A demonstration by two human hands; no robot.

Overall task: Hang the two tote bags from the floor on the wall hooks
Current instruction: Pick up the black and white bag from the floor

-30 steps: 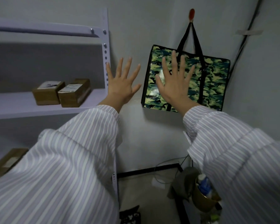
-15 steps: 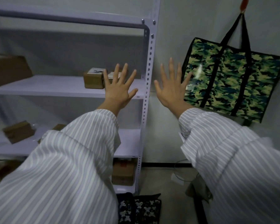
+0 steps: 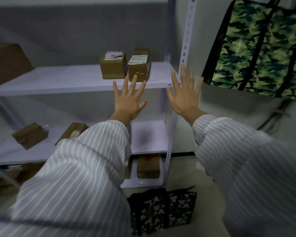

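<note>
Both hands, left hand (image 3: pixel 127 101) and right hand (image 3: pixel 184 98), are raised empty with fingers spread, green camouflage tote bag (image 3: pixel 256 53) hanging on the wall, black patterned tote bag (image 3: pixel 162 211) on the floor.

Grey wall (image 3: pixel 75 28), white metal shelving (image 3: pixel 184 40), cardboard boxes (image 3: pixel 113 67), pale floor (image 3: pixel 207 183)

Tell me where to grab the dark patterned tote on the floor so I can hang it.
Probably the thin black straps at its far edge, toward the shelf unit. The dark patterned tote lies flat on the floor, so come straight down from above and hook under them.
</note>
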